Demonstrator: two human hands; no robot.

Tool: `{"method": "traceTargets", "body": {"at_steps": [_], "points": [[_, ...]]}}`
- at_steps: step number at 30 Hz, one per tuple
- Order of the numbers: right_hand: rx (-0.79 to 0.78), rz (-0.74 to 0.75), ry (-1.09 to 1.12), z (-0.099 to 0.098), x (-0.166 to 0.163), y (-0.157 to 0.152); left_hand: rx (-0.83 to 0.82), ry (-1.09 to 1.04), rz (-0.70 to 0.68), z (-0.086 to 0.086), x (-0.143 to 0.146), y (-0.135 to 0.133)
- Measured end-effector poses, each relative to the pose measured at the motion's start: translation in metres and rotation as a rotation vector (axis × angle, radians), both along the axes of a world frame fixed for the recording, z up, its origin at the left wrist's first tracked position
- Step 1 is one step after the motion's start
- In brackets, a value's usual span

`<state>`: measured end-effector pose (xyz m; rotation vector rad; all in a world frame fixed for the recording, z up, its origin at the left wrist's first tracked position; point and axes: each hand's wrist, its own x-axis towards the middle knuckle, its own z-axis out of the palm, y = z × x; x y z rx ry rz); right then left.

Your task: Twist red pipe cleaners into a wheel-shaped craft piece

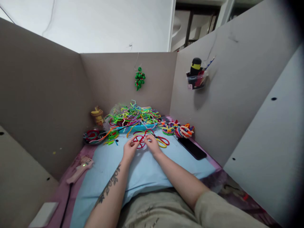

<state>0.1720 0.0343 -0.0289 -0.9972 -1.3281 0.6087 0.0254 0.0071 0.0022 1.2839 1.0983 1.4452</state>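
Note:
Between my hands is a red wheel-shaped piece (140, 145) that looks bent from pipe cleaners, with a ring and spokes. My left hand (129, 146) pinches its left side, thumb and fingers closed on it. Closed at the piece's right side, my right hand (153, 145) grips it; a red strand rises above these fingers. Scissors (164, 142) with red and yellow handles lie just to the right of my right hand, their blades partly hidden. Behind the hands stands a blue tray (137, 128) heaped with multicoloured pipe cleaners (133, 114).
A green pipe-cleaner figure (112, 136) and a dark bowl (93, 139) are at the left. Colourful woven pieces (184, 130) and a black phone (193, 148) lie right. A pink glue gun (82, 169) rests front left. Grey panels (128, 82) enclose the table.

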Motion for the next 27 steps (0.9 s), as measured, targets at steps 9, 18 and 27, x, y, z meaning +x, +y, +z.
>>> {"method": "traceTargets", "body": {"at_steps": [9, 18, 27], "points": [[-0.031, -0.362, -0.135, -0.006, 0.050, 0.028, -0.072, -0.103, 0.014, 0.009, -0.005, -0.003], [0.015, -0.290, -0.304, -0.007, 0.052, 0.035, -0.037, -0.033, -0.324, 0.008, -0.009, -0.006], [-0.134, -0.001, 0.250, 0.010, 0.039, 0.017, -0.057, 0.008, -0.023, 0.001, -0.006, 0.001]]}}
